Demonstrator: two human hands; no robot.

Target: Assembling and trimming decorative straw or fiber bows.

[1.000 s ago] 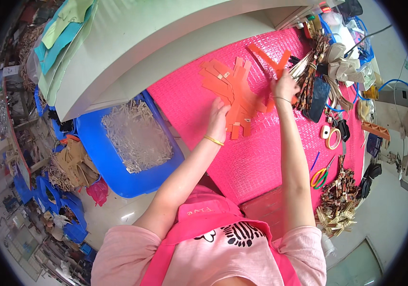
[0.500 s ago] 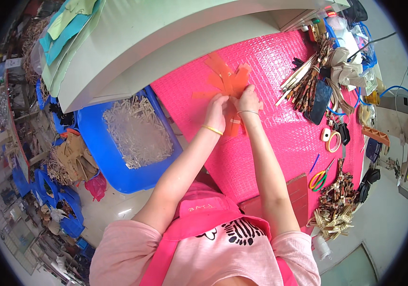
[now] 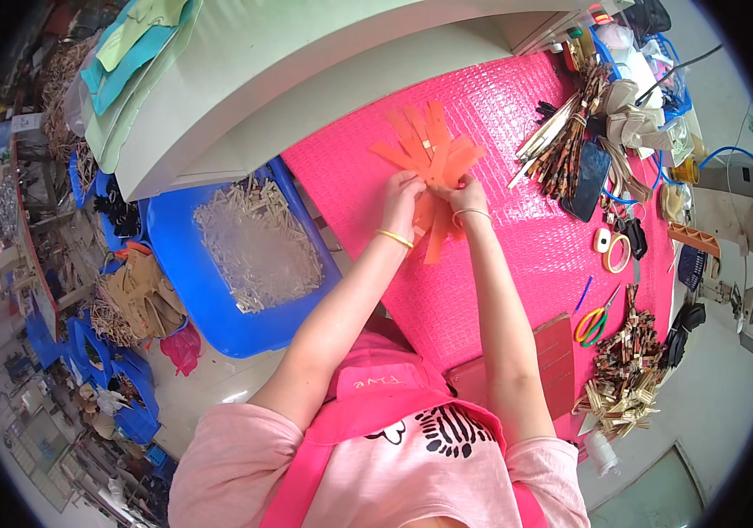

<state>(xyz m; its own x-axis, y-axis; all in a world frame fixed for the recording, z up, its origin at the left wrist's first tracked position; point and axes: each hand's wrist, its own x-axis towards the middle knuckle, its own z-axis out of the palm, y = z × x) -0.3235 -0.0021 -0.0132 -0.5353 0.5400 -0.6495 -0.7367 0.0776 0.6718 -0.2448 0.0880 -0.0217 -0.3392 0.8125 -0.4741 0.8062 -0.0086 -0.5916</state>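
Observation:
Flat orange strips [image 3: 436,157], crossing at the middle and fanning out like a star, are between my two hands above the pink table covering. My left hand [image 3: 403,201], with a yellow band at the wrist, pinches the strips near their centre from the left. From the right, my right hand [image 3: 467,195], with a thin bracelet, grips them close to the same centre. Strip ends stick out beyond the hands and hang down between the wrists. The fingertips are partly hidden by the strips.
A blue tub [image 3: 218,326] of pale short pieces stands left of the pink table [image 3: 394,299]. Along the right lie a bundle of patterned strips [image 3: 567,158], a phone [image 3: 586,180], a tape roll [image 3: 617,253], scissors [image 3: 596,324] and a blue pen [image 3: 582,295]. A pale shelf [image 3: 324,44] borders the far side.
The orange strips have turned and spread into a wider fan. Both hands have shifted slightly toward me, still at the strips' centre.

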